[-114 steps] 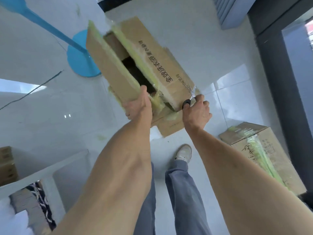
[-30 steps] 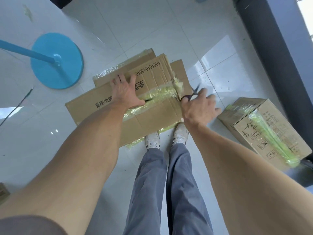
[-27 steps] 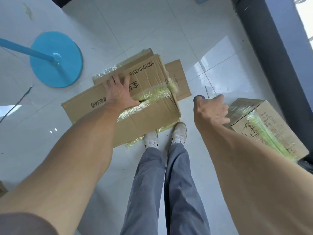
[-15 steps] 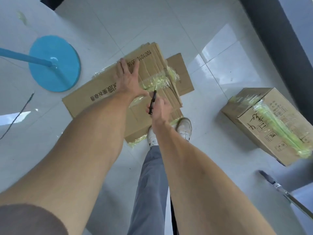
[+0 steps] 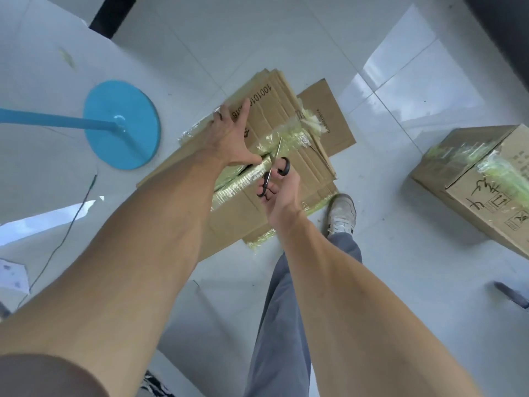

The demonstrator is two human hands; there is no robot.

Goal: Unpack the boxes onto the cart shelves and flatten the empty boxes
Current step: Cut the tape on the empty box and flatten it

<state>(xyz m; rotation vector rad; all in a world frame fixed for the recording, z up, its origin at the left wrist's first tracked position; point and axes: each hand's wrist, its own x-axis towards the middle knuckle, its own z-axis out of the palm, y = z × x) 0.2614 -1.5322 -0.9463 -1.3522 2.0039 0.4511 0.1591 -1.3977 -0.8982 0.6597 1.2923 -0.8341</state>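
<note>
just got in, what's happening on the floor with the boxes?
A person is breaking down an empty box. The left hand presses flat on the flattened cardboard box on the floor, while the right hand works black-handled scissors at the yellowish tape across it. Another flattened piece lies underneath. To the right, a taped box stands unopened. A blue round stand base sits to the left.
</note>
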